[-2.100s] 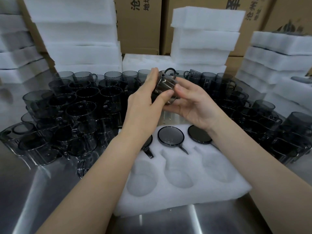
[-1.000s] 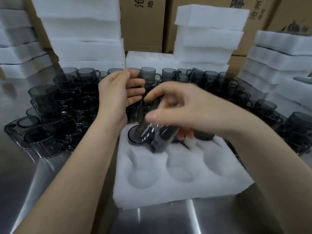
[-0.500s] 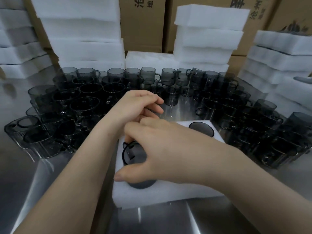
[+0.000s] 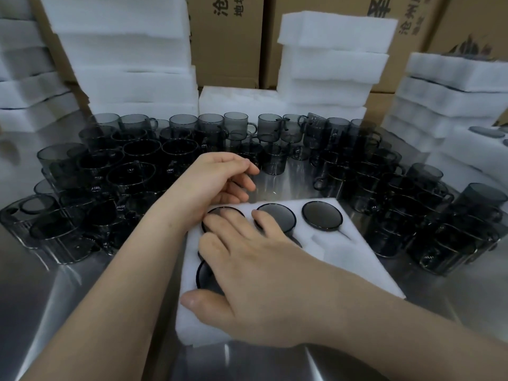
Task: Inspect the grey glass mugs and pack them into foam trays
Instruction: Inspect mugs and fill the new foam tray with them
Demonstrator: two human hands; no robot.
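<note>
A white foam tray (image 4: pixel 365 270) lies on the steel table in front of me. Three grey mugs sit upside down in its far row, the right one (image 4: pixel 322 215) fully visible. A further mug (image 4: pixel 205 276) sits in the near left pocket, partly under my right hand (image 4: pixel 255 279), which lies flat over the tray with straight fingers spread. My left hand (image 4: pixel 220 185) hovers at the tray's far left corner, fingers loosely curled, holding nothing. Several loose grey glass mugs (image 4: pixel 137 171) crowd the table to the left, behind and to the right (image 4: pixel 412 204).
Stacks of white foam trays (image 4: pixel 123 56) stand at the back left, back centre (image 4: pixel 330 59) and right (image 4: pixel 450 94). Cardboard boxes (image 4: pixel 228 37) rise behind them. Bare steel table (image 4: pixel 68 312) shows in the near left.
My right hand carried the inspected mug down and set it upside down in the near left pocket, then flattened over it. My left hand let go and drew back to the tray's far left corner.
</note>
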